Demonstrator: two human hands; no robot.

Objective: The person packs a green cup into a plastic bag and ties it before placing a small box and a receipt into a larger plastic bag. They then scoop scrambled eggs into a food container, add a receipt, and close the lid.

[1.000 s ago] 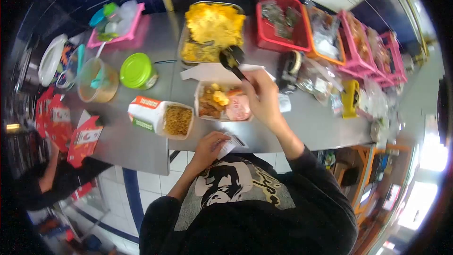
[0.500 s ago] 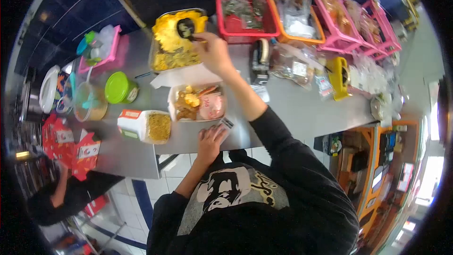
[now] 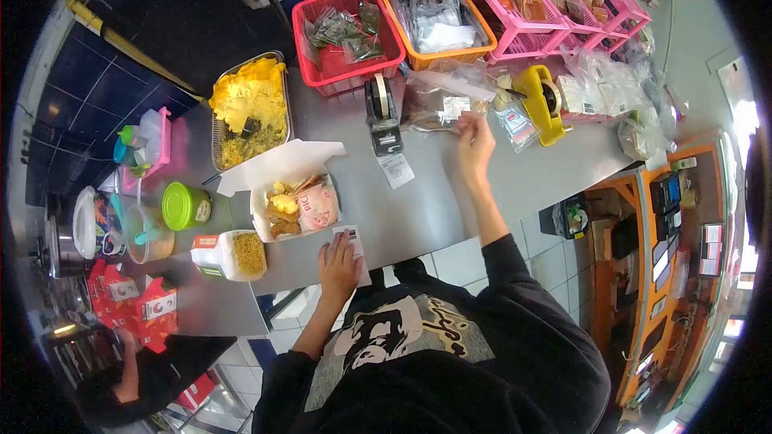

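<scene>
My left hand (image 3: 341,267) lies with its fingers spread on a white paper slip (image 3: 348,241) at the counter's front edge. Just above it stands an open white box (image 3: 299,225) holding yellow food, brown pieces and a pink-printed packet (image 3: 318,207). My right hand (image 3: 476,142) is over the counter, beside a clear bag of brown contents (image 3: 430,104); its fingers are curled, and I cannot make out anything in them. A tray of yellow food (image 3: 253,100) sits at the back left, with a dark spoon (image 3: 256,130) in it.
A black tape dispenser (image 3: 383,116) and a yellow one (image 3: 543,104) stand behind. Red (image 3: 322,76), orange (image 3: 418,56) and pink baskets (image 3: 515,36) line the back. Left are a noodle box (image 3: 245,255), a green tub (image 3: 186,206) and another person's arm (image 3: 129,370).
My right hand has left the yellow food tray and the dark spoon and moved right to the clear bag. The spoon now rests in the food. The view has shifted.
</scene>
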